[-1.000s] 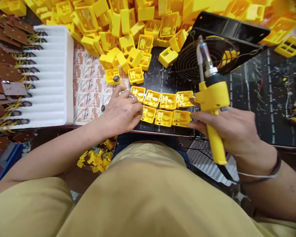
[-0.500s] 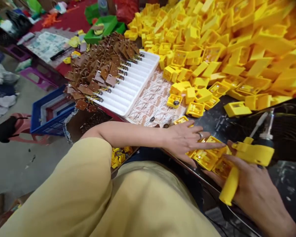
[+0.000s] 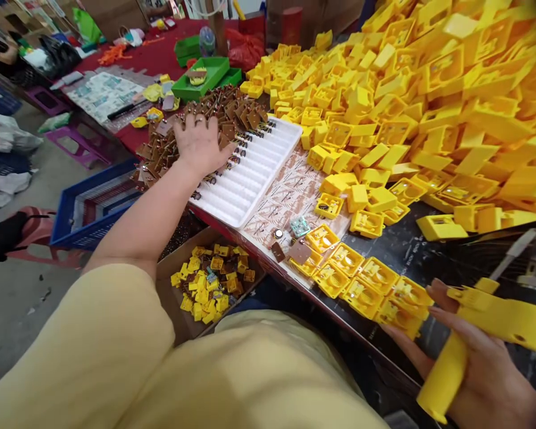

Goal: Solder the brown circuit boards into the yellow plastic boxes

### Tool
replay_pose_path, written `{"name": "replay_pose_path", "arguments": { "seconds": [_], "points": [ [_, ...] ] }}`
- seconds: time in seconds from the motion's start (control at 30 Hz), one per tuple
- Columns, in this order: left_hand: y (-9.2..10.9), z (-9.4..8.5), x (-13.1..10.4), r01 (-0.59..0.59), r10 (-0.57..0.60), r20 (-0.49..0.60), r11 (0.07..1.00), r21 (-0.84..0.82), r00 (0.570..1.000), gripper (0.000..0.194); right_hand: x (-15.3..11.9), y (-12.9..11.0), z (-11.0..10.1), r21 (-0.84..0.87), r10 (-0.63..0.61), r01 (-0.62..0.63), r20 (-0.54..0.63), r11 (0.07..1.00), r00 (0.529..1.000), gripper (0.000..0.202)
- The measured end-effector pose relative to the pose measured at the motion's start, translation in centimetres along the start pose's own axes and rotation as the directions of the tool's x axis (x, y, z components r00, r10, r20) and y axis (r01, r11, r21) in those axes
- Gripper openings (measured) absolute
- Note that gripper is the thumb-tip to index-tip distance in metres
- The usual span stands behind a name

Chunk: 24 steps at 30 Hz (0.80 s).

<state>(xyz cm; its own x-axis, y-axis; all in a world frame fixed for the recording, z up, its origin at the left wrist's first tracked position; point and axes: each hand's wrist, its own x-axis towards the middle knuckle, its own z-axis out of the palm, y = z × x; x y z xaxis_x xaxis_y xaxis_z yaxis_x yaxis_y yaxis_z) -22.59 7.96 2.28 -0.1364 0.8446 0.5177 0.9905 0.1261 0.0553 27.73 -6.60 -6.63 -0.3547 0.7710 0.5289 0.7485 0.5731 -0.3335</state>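
Observation:
My left hand (image 3: pixel 199 143) lies with spread fingers on a heap of brown circuit boards (image 3: pixel 245 113), wired to small round black parts on a ribbed white tray (image 3: pixel 232 205). At the right, my right hand (image 3: pixel 486 363) has its thumb and fingers around the end of a double row of open yellow plastic cases (image 3: pixel 375 274). A yellow pistol-shaped tool (image 3: pixel 495 316) stands in front of that hand and hides part of it. By the row's left end lie a brown board (image 3: pixel 299 252), a green circuit board (image 3: pixel 300 225) and a round part (image 3: pixel 279 233).
A large mound of yellow cases (image 3: pixel 384 107) covers the table's back right. Below the table edge is a cardboard box (image 3: pixel 170 292) with yellow and brown pieces. A blue basket (image 3: pixel 93 202) stands left; green trays (image 3: pixel 205 77) sit behind the boards.
My left hand has moved from the yellow cases leftward and back onto the heap of brown boards. My right hand stays at the row's end. The view has shifted.

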Motion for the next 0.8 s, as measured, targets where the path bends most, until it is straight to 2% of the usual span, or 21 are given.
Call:
{"name": "replay_pose_path", "arguments": {
  "seconds": [0.03,0.1,0.2,0.3,0.4,0.53,0.67,0.8],
  "points": [
    [-1.4,0.6,0.3,0.038,-0.038,0.002,0.999,0.034,0.999,0.078,0.1,-0.2,0.1,0.001,-0.015,0.015,-0.010,1.000,1.000,0.063],
    [-2.4,1.6,0.2,0.033,-0.038,0.040,0.992,0.124,0.998,0.070,0.3,-0.6,0.1,-0.006,-0.058,0.058,-0.007,0.998,0.998,0.074],
    [-1.8,2.3,-0.5,-0.022,0.003,0.087,0.975,0.219,0.996,0.060,0.4,-1.0,-0.1,-0.001,-0.063,0.063,-0.008,0.998,0.998,0.076],
    [-1.3,2.4,-0.4,-0.007,-0.010,0.082,0.979,0.202,0.997,0.060,0.2,-1.0,-0.4,-0.003,-0.055,0.055,-0.034,0.998,0.998,0.073],
    [-1.4,2.1,0.0,0.017,-0.037,0.118,0.986,0.168,0.992,0.063,0.2,-1.0,-0.3,-0.031,-0.064,0.063,-0.039,0.998,0.997,0.063],
    [-0.9,0.2,-0.3,0.005,-0.018,0.165,0.997,0.075,0.986,0.066,0.3,-1.1,0.3,-0.040,-0.083,0.080,-0.087,0.996,0.993,0.053],
    [-0.9,-1.1,-0.8,-0.017,0.022,0.050,0.996,-0.091,0.999,0.076,0.0,-1.2,0.7,-0.061,-0.063,0.057,-0.107,0.997,0.992,0.045],
    [-1.8,-0.6,-1.2,-0.031,0.005,-0.138,0.983,-0.183,0.990,0.072,0.0,-1.4,0.8,-0.118,-0.074,0.062,-0.102,0.991,0.992,0.037]
  ]
}}
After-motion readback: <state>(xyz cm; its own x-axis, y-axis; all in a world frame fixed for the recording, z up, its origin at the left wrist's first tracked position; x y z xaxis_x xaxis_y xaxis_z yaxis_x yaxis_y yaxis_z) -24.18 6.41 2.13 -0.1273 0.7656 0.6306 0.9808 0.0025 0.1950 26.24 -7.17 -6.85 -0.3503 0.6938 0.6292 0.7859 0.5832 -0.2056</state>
